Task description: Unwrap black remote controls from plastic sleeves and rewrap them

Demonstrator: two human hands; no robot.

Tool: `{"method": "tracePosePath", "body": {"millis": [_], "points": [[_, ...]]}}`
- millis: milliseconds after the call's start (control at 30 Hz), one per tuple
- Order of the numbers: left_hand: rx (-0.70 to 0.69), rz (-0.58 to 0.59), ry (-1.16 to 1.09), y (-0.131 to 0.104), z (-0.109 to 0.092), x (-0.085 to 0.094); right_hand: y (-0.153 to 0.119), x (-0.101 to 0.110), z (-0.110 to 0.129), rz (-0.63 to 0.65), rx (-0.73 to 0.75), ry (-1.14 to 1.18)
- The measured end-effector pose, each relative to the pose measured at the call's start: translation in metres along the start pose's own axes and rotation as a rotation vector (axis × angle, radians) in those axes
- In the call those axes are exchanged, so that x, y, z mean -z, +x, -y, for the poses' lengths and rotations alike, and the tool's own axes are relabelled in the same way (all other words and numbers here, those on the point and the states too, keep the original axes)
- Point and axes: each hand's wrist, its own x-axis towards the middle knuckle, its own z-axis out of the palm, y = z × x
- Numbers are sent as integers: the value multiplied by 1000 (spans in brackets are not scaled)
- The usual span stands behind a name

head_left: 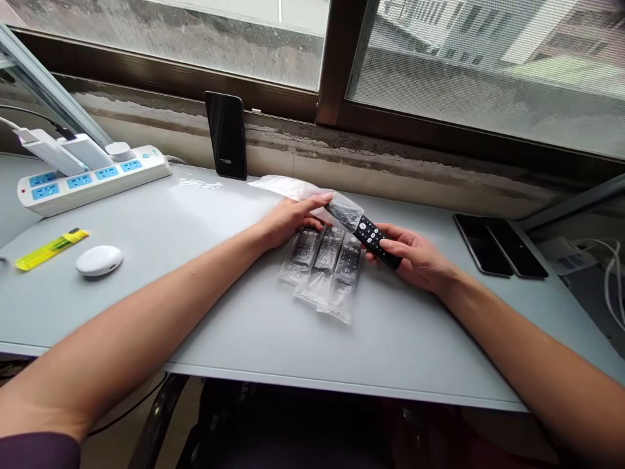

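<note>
A black remote control (375,238) with white and dark buttons is tilted above the table, its upper part inside a clear plastic sleeve (347,210). My right hand (413,253) grips the bare lower end, thumb on the front. With thumb and fingers, my left hand (293,218) pinches the sleeve near the remote's top end. Below them, three more remotes in clear bags lie side by side: a left one (305,249), a middle one (327,251) and a right one (347,259). A white plastic bag (280,185) lies behind my left hand.
A phone (227,135) leans upright against the wall under the window. At the left are a power strip (97,182) with chargers, a yellow packet (53,249) and a white oval case (99,260). Two dark phones (483,244) lie at the right on the grey table (273,348).
</note>
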Motion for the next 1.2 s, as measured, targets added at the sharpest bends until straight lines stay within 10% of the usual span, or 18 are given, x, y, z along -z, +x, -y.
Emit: {"method": "tracePosePath", "body": {"millis": [1200], "points": [[33, 34, -33, -2, -8, 1, 1, -3, -2, -61, 13, 51]]}}
